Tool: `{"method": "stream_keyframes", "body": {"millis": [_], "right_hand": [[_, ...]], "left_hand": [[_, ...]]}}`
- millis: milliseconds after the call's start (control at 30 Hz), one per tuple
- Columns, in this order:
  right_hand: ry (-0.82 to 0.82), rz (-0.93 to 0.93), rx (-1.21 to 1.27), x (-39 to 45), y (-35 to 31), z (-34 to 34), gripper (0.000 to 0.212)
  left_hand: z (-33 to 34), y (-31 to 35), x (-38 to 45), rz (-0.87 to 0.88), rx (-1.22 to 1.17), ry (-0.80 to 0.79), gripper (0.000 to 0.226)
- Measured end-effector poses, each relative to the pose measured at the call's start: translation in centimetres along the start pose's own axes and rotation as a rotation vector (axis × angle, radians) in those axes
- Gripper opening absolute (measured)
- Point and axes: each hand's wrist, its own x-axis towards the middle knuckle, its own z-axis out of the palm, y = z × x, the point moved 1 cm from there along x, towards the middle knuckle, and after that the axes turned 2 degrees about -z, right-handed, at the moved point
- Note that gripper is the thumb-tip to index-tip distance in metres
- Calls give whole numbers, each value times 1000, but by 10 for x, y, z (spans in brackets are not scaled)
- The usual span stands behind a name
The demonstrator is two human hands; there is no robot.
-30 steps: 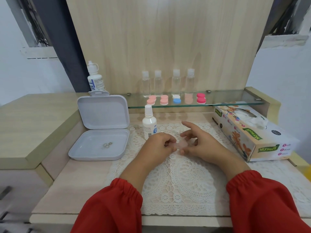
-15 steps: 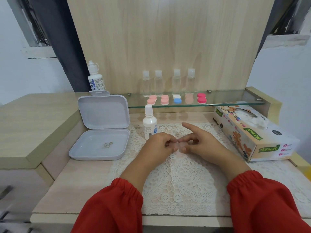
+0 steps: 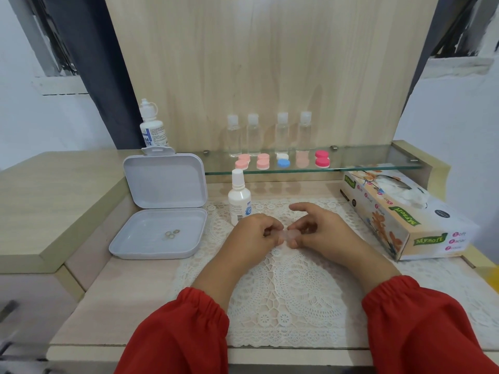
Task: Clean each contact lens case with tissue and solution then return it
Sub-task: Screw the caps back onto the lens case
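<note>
Over the middle of the bench, left hand point(image 3: 258, 233) and right hand point(image 3: 320, 232) pinch a pale lens case point(image 3: 289, 235) between curled fingers. Solution bottle point(image 3: 239, 199) stands just behind; tissue box point(image 3: 405, 214) lines the right edge.

Not much of a shift really: the right hand point(image 3: 321, 232) has been curled in tighter toward 9 o'clock, its index finger bent down more than a second ago, and the pale pink lens case point(image 3: 289, 235) is now pinched closer against the left hand point(image 3: 256, 234).
</note>
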Motion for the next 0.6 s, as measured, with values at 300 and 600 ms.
{"method": "stream_keyframes", "body": {"millis": [300, 600], "right_hand": [[7, -8, 10, 0, -1, 0, 65], [-14, 14, 2, -1, -2, -2, 76]], "left_hand": [[0, -1, 1, -6, -13, 1, 24], [0, -2, 1, -28, -35, 9, 23]]}}
